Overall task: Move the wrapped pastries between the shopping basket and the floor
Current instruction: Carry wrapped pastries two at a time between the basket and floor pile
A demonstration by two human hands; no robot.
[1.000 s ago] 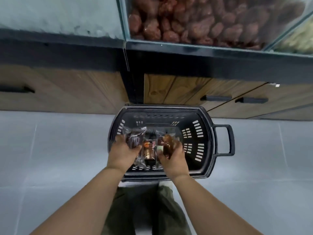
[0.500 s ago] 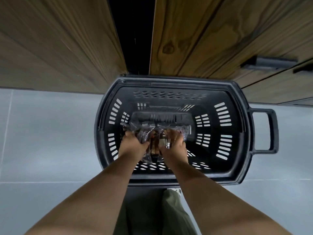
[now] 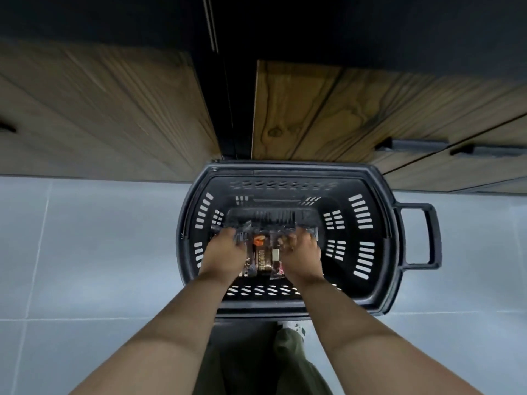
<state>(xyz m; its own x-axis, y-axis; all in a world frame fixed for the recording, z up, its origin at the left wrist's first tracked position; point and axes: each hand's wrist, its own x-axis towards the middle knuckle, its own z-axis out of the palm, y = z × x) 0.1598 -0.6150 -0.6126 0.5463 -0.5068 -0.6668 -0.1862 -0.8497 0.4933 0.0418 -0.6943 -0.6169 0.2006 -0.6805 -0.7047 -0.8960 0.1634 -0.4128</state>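
A second ago my hands were up near the rim with the packets. Now both have sunk towards the bottom of the black slotted plastic shopping basket (image 3: pixel 379 305), and I have bent in closer over it. My left hand (image 3: pixel 224 253) has its fingers curled over the crinkled film on the left side of the clear-film wrapped pastries (image 3: pixel 261 253). My right hand (image 3: pixel 299 252) grips the right side the same way, so the brown packets sit squeezed between my palms. They are on or just above the basket's base; I cannot tell whether they touch it. I see none on the pale grey tiled floor (image 3: pixel 85 238). I judge the setting-down into the basket nearly finished. What remains is to loosen both grips and lift my hands clear without dragging a wrapper along.
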